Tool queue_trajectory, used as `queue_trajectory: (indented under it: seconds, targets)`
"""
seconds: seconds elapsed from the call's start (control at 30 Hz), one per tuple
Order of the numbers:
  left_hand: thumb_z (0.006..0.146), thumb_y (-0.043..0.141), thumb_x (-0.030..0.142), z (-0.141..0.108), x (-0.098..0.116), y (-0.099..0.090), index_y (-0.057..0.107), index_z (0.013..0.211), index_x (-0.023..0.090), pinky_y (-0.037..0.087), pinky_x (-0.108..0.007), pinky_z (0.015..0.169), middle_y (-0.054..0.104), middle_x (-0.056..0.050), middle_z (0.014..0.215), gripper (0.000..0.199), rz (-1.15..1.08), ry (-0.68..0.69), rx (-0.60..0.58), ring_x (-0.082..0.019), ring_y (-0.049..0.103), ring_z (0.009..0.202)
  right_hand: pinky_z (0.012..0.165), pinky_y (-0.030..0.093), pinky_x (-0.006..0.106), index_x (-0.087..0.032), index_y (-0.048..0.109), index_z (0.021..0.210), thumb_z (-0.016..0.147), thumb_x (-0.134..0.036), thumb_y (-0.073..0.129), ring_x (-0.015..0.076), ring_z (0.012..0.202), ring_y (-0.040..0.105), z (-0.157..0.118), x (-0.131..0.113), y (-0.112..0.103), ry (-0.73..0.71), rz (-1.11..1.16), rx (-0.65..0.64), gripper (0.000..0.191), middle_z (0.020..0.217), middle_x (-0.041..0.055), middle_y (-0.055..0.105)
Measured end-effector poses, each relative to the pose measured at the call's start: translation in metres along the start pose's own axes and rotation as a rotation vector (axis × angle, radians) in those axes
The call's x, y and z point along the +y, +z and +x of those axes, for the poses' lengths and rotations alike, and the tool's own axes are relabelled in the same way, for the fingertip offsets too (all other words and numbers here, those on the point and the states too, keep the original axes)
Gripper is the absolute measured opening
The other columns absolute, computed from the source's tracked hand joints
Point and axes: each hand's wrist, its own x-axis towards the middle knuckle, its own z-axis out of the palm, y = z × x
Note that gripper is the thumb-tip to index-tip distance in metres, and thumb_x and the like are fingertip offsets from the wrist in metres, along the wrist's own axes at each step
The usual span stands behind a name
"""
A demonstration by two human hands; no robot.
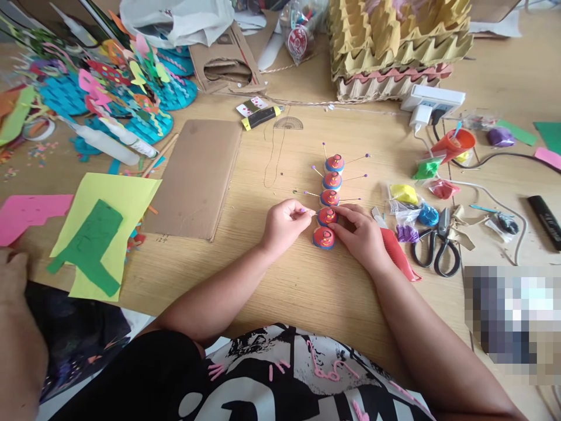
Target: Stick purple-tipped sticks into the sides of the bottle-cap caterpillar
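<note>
A row of several small clay figures (335, 164), red on top with blue rims and yellow details, runs down the middle of the table. The farther ones have thin sticks with purple ball tips on both sides. My left hand (287, 227) pinches a purple-tipped stick (302, 210) at the left side of the second-nearest clay figure (326, 217). My right hand (360, 234) steadies that figure from its right, thumb and fingers against it. Whether the stick's end is inside the clay is too small to tell. The nearest clay figure (324, 238) shows no sticks.
Black-handled scissors (438, 245), a red cutter (401, 254) and bagged clay (404, 193) lie to the right. A cardboard sheet (195, 175) and yellow paper (83, 234) are left. Egg trays (394, 58) stand at the back. Another person's hand (12, 275) rests at the left edge.
</note>
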Motion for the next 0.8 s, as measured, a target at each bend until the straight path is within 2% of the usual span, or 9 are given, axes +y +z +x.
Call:
queue_trajectory:
  seconds: [0.8]
  targets:
    - [0.075, 0.071, 0.018, 0.0006, -0.0049, 0.0026, 0.071, 0.074, 0.018, 0.058, -0.028, 0.072, 0.081, -0.005, 0.082, 0.002, 0.006, 0.023, -0.014, -0.017, 0.075, 0.073, 0.096, 0.057, 0.047, -0.024, 0.077, 0.123, 0.089, -0.033, 0.074, 0.03, 0.111, 0.068, 0.0012, 0.0013, 0.0002, -0.008, -0.007, 0.008, 0.036, 0.12, 0.0107, 0.073]
